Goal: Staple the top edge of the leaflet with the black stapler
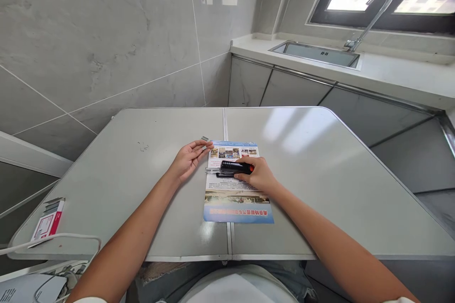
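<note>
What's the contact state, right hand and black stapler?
Touching. The head view shows the right hand gripping the black stapler, thumb and fingers closed on one end.

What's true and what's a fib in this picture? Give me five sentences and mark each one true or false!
1. The right hand holds a black stapler. True.
2. The printed leaflet hangs on the wall. False: it lies on the table.
3. A small grey strip is at the fingers of the left hand. True.
4. The red-and-white box is at the right end of the table. False: it is near the left end.
5. The curved tap stands beside the sink. True.
</note>
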`<act>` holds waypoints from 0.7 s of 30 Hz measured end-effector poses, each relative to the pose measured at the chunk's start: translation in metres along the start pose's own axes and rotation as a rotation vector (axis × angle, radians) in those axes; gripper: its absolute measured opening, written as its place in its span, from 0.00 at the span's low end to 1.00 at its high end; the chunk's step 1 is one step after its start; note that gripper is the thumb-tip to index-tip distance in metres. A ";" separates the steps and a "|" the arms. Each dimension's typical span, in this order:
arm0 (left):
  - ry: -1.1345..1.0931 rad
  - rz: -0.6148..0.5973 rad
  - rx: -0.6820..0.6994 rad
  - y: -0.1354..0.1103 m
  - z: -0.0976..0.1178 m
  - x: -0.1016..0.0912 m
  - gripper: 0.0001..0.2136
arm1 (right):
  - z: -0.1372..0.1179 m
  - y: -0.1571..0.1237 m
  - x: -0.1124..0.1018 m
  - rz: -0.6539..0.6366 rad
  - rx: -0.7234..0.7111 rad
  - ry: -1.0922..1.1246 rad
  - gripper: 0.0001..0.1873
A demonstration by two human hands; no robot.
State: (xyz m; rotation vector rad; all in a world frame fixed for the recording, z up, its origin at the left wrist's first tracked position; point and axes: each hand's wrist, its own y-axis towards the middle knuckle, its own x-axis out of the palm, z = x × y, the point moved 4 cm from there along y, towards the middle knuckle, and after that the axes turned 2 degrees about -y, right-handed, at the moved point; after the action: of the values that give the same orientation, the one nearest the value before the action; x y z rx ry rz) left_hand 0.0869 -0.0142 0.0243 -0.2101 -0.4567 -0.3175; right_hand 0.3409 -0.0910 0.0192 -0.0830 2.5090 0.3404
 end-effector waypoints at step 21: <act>1.079 -0.184 0.779 -0.034 0.013 0.024 0.05 | -0.062 -0.023 0.010 0.200 -0.742 -0.329 0.15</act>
State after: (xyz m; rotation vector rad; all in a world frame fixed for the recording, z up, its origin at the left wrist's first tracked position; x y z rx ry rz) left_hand 0.0904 -0.0483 0.0510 0.7520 0.4926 -0.3626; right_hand 0.3013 -0.1288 0.0568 -0.0614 1.9534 1.2427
